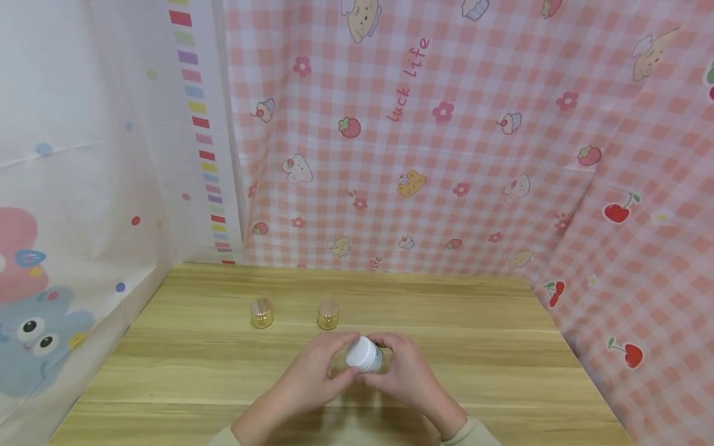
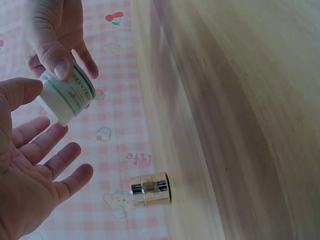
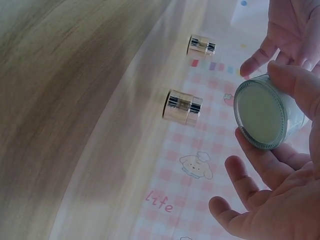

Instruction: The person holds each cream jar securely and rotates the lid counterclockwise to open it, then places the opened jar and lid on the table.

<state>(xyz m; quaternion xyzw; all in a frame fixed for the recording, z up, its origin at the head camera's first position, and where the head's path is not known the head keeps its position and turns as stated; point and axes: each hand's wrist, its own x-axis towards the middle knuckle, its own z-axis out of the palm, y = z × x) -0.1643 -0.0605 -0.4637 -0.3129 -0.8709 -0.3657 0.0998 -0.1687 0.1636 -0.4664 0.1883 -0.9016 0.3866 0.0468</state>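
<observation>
A small jar (image 1: 377, 359) with a white lid (image 1: 361, 354) is held tilted above the wooden table, between both hands. My left hand (image 1: 312, 373) pinches the lid between thumb and forefinger, its other fingers spread out in the left wrist view. On the opposite side, my right hand (image 1: 406, 370) grips the jar's body with thumb and fingers. Green bands and printed text cover the jar's label (image 2: 79, 90) in the left wrist view. From the right wrist, the round pale-green base (image 3: 260, 112) faces the camera.
Two shiny gold cylindrical containers stand beyond the hands: one on the left (image 1: 262, 313) and another nearer the middle (image 1: 328, 314). The wooden table (image 1: 474, 347) meets a pink checked curtain (image 1: 446, 204) at the back. Patterned cloth also hangs at both sides.
</observation>
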